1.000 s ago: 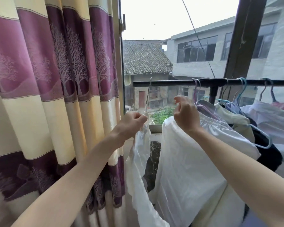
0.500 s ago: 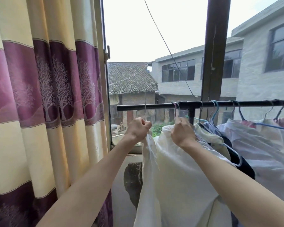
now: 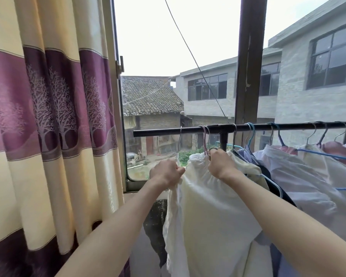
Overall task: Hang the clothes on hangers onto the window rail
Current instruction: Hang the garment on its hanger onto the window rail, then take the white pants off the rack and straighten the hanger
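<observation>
Our left hand (image 3: 166, 172) is clenched around the neck of a thin metal hanger (image 3: 179, 142) and the top edge of the white garment (image 3: 208, 212). That hanger's hook is over the window rail (image 3: 164, 131), straight above the left hand, near the rail's free end.

Our right hand (image 3: 220, 164) is curled on the gathered waistband of the same garment, right at the base of a pink hanger (image 3: 205, 139). The pink hook sits on the rail directly above the right hand, just beside the rail's vertical support (image 3: 223, 141). We can't tell if the fingers grip the hanger itself or only the cloth.

The white garment hangs below and between both hands, draped down past the wrists.

To the right of the right hand: more clothes (image 3: 300, 176) already on the rail, with blue (image 3: 251, 134) and metal hooks side by side, packed close and touching one another.

To the left of the left hand: a cream and purple curtain (image 3: 54, 116) with a tree print, close to the open window frame (image 3: 118, 96). Beyond the hands, past the rail: a tiled roof (image 3: 150, 96) and a grey building (image 3: 208, 96).
</observation>
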Motion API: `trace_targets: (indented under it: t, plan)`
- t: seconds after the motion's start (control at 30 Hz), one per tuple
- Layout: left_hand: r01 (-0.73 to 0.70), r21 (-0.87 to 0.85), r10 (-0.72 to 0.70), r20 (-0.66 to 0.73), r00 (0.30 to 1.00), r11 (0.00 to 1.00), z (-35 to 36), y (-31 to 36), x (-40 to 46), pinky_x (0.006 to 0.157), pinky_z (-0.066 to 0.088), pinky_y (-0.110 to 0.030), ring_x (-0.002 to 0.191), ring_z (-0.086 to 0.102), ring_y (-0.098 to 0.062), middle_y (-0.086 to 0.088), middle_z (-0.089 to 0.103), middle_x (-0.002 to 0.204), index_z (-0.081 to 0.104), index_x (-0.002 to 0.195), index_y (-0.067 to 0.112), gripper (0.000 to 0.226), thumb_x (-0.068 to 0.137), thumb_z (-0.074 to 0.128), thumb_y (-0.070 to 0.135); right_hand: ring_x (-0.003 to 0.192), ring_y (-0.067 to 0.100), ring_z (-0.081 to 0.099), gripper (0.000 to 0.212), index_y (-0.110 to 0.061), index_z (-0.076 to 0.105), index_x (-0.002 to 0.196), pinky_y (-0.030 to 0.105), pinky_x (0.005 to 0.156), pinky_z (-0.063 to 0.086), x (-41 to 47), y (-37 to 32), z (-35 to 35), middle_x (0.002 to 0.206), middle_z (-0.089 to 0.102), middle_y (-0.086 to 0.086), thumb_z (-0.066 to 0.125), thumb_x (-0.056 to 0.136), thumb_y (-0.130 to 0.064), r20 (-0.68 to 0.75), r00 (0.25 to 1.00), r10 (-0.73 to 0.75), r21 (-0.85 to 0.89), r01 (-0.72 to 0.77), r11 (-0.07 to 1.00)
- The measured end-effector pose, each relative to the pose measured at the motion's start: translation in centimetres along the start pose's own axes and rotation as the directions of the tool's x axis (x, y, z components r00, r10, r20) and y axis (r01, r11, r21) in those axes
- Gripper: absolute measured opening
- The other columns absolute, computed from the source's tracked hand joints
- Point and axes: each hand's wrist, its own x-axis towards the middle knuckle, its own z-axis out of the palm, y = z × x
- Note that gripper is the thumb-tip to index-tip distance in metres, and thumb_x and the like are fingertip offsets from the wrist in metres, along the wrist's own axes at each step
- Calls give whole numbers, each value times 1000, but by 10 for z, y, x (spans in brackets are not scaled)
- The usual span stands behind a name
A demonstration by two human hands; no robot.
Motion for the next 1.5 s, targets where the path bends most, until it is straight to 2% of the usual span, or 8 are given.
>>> trace_targets:
  t: [0.27,0.5,0.6,0.8,1.0,1.13,1.4,1.5]
  plan:
    - [131,-206,-143,-47,989,970,9,-6,-7,59,37,-29,68,54,-24,-5,56,73,44,65,16,31,90,44,33,108,33,55,28,-2,52,116,33,82,41,-1,-2,-2,119,59,19,36,93,-9,98,991,95,118,-107,987]
    - [113,-305,-117,3,993,946,11,-6,-6,69,51,-38,75,64,-30,-14,62,76,48,61,10,31,86,46,28,102,28,51,28,-4,51,108,38,88,43,-9,-9,13,113,52,14,37,84,1,-134,977,-166,-366,107,924]
    - [59,-332,-50,35,998,941,12,-9,-6,72,52,-42,76,63,-30,-19,65,82,57,72,6,24,86,46,21,104,30,58,25,-3,44,116,43,96,38,-5,-10,7,112,60,16,37,92,-10,10,999,47,-146,-45,988]
    - [73,-269,-56,71,996,960,16,-20,-1,90,47,-40,103,58,-29,-14,61,113,53,114,7,32,91,46,28,59,22,43,39,-9,39,55,29,59,32,4,-14,-19,62,46,7,44,93,-17,3,975,220,302,-210,930]
    - [-12,-226,-42,-231,972,974,19,-16,-2,98,39,-47,120,38,-31,-14,35,128,34,134,13,54,85,55,25,77,27,55,22,-6,58,76,37,71,44,-20,11,-35,73,59,9,45,90,-17,-181,959,217,475,-108,873]
    - [-274,-161,190,-404,895,948,14,6,-13,100,36,-46,122,36,-26,-10,41,129,43,131,14,47,86,54,21,86,30,62,22,-10,66,95,40,77,51,-61,43,-49,92,68,13,49,94,-25,-175,985,4,162,25,987]
    - [-483,-368,539,62,840,795,52,70,-39,101,36,-31,118,46,-19,-4,50,127,44,133,15,51,87,55,35,61,34,64,10,-12,67,80,35,62,48,-114,122,-77,71,70,11,58,83,-14,-525,826,-206,-220,102,970]
    - [-455,-499,596,163,787,737,68,92,-54,69,40,-27,72,51,-6,9,55,75,59,83,19,12,90,57,28,64,31,65,21,-7,66,81,37,68,49,-133,150,-89,75,70,9,49,85,-20,-551,804,-222,-175,149,973]
